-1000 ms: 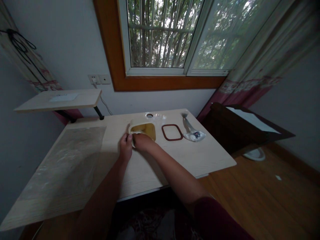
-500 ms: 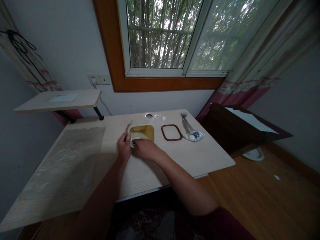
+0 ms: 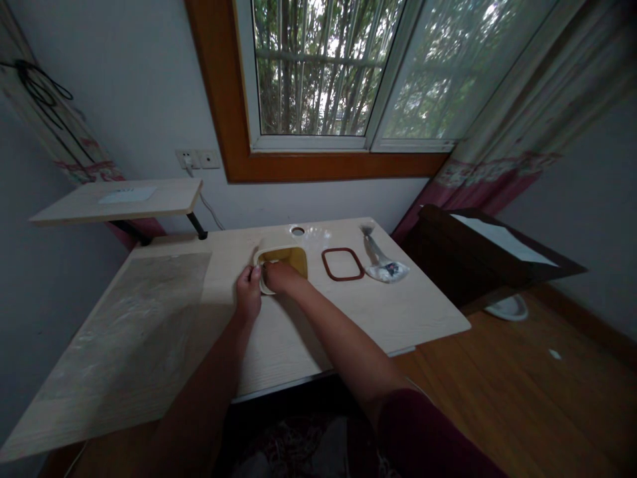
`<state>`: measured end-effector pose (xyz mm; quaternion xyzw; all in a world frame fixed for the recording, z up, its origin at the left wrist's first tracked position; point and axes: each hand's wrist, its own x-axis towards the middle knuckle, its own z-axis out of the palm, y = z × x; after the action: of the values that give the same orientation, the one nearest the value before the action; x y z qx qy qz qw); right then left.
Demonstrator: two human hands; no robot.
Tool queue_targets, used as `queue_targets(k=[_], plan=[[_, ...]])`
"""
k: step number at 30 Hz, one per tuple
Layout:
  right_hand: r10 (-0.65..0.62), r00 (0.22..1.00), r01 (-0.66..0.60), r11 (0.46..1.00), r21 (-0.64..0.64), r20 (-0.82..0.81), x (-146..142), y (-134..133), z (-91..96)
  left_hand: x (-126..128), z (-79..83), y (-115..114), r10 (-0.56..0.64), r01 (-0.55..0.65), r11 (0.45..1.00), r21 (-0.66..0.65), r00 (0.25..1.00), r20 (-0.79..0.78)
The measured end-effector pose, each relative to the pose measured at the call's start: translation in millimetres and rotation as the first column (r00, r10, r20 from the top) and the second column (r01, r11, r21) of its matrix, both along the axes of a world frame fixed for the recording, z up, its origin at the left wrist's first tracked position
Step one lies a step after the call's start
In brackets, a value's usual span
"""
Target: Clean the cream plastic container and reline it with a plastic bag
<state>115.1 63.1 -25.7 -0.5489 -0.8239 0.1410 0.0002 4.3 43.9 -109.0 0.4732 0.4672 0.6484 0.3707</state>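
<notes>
A box (image 3: 297,260) with a cream rim and a yellow inside rests on the table. My left hand (image 3: 247,287) holds it by the left side of the rim, thumb on top and fingers closed. My right hand (image 3: 280,275) is over the near rim, its curled fingers inside the box by the left wall. What those fingers press or hold is hidden. To the right of the box lies a reddish-brown frame (image 3: 356,257) with rounded corners. Beside it is a clear plastic bag (image 3: 388,271) with small things in it that I cannot make out.
The pale wooden table (image 3: 398,318) bears a transparent sheet (image 3: 149,305) on its left part. A raised shelf (image 3: 119,199) stands at the back left. There is a round hole (image 3: 297,231) near the back edge. A dark brown piece of furniture (image 3: 478,259) is at the right.
My right hand has moved from the near left corner of the rim further into the box, away from me. My left hand and the box have hardly moved.
</notes>
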Motion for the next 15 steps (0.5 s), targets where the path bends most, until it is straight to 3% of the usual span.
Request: queue_targets(k=[7,15], plan=[[-0.022,1.000,0.022,1.000,-0.010,0.009,-4.1,3.1,-1.4,-0.9,2.1,-2.8,-0.038,0.038,0.999,-0.006,0.999,0.021],[0.024,1.000,-0.024,0.998,0.051,0.008,5.3,-36.9,15.7,-1.5,4.7,-5.8,0.018,-0.018,1.000,0.015,0.999,-0.029]])
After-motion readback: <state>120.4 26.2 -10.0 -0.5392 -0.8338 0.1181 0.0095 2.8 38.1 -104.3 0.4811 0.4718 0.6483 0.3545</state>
